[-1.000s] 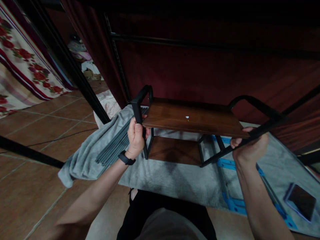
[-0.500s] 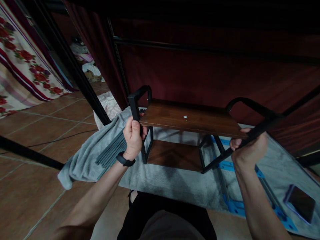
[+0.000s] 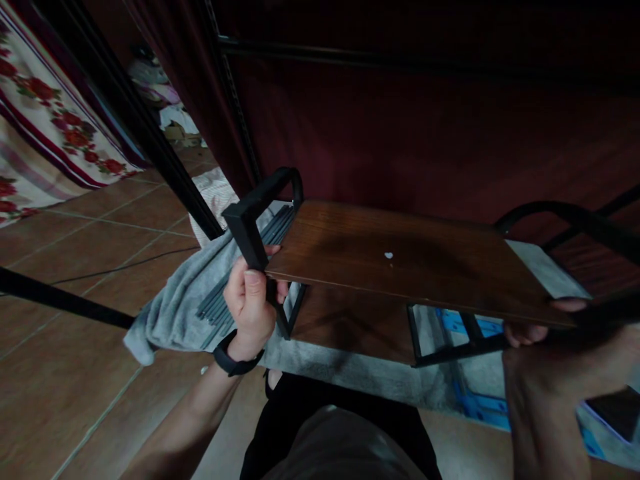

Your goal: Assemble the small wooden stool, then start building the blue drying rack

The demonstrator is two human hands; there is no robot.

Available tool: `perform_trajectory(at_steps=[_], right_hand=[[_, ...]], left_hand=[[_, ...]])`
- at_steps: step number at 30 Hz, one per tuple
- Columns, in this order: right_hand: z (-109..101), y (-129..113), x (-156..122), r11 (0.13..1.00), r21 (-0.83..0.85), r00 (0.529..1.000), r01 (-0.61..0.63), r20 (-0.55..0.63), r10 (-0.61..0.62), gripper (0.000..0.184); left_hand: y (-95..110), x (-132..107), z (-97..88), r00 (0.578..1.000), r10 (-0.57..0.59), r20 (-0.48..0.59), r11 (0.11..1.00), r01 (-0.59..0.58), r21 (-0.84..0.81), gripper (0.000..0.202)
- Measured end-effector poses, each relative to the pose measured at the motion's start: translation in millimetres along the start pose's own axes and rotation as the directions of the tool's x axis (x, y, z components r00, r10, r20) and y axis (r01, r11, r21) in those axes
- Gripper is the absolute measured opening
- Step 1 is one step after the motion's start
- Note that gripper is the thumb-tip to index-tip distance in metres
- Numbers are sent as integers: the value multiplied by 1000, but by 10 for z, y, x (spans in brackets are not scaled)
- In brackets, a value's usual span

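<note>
The shelf (image 3: 353,257) has come nearer to me than half a second ago, its right end most of all, and both my hands have gone with it. My left hand (image 3: 250,303) is closed around the shelf's left front post, thumb in front, fingers wrapped behind. My right hand (image 3: 575,360) is curled about the shelf's right front corner, digits showing above and below the board's edge; the rest of that grip is too dim to make out. The shelf is over the blanket (image 3: 170,317); I cannot tell whether it touches. Rods (image 3: 217,305) lie left of the shelf, a blue frame (image 3: 487,411) below its right part, a phone (image 3: 620,412) farther right.
</note>
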State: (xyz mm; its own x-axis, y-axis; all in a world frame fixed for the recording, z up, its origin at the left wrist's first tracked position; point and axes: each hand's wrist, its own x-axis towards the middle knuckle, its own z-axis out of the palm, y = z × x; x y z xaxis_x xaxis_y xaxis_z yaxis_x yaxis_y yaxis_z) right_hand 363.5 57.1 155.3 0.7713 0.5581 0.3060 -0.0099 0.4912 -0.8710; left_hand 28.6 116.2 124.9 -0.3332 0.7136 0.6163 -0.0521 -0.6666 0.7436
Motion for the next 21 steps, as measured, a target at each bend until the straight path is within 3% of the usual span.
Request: perform_trajectory(at_steps=[5, 11, 17, 21], right_hand=[[19, 113, -29, 989, 28, 989, 149, -1, -149, 29], [51, 124, -12, 997, 76, 1000, -10, 6, 9, 32], [-35, 96, 25, 998, 52, 997, -43, 62, 39, 28], [-84, 104, 71, 997, 22, 994, -79, 71, 78, 29]], left_hand=[[-43, -78, -37, 1000, 28, -6, 1000, -28, 8, 37], [-48, -97, -58, 999, 37, -35, 998, -35, 58, 41], [-60, -148, -116, 995, 7, 101, 1000, -8, 9, 43], [-63, -158, -150, 992, -37, 124, 999, 34, 25, 46]])
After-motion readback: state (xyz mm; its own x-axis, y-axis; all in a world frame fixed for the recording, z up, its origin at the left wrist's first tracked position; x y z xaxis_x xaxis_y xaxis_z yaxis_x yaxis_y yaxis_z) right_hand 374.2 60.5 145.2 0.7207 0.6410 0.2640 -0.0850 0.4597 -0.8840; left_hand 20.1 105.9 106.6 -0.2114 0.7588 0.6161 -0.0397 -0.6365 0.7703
